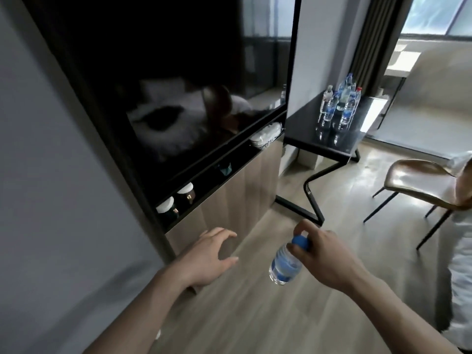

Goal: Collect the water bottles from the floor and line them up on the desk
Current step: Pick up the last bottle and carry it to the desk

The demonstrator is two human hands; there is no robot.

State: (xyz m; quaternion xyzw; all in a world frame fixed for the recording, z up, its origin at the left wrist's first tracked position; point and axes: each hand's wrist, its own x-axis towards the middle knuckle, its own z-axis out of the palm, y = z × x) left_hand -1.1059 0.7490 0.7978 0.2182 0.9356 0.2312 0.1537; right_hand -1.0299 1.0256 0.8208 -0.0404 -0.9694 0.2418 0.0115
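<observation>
Desk point(306, 134) is well ahead w/ a cluster of bottles point(339, 103) already standing on it; exact count is hard to read, they overlap. My right hand point(324, 254) pinches the water bottle point(284, 264) by its blue cap, so it dangles over the floor: light, thin plastic, prob. slippery, body grip would be safer. Left hand point(209, 254) is spread wide, empty; bottle's neck is hidden under my fingers.

Clear plastic bottle point(284, 264), glossy black desk point(306, 129), wood-grain floor point(255, 315)
</observation>
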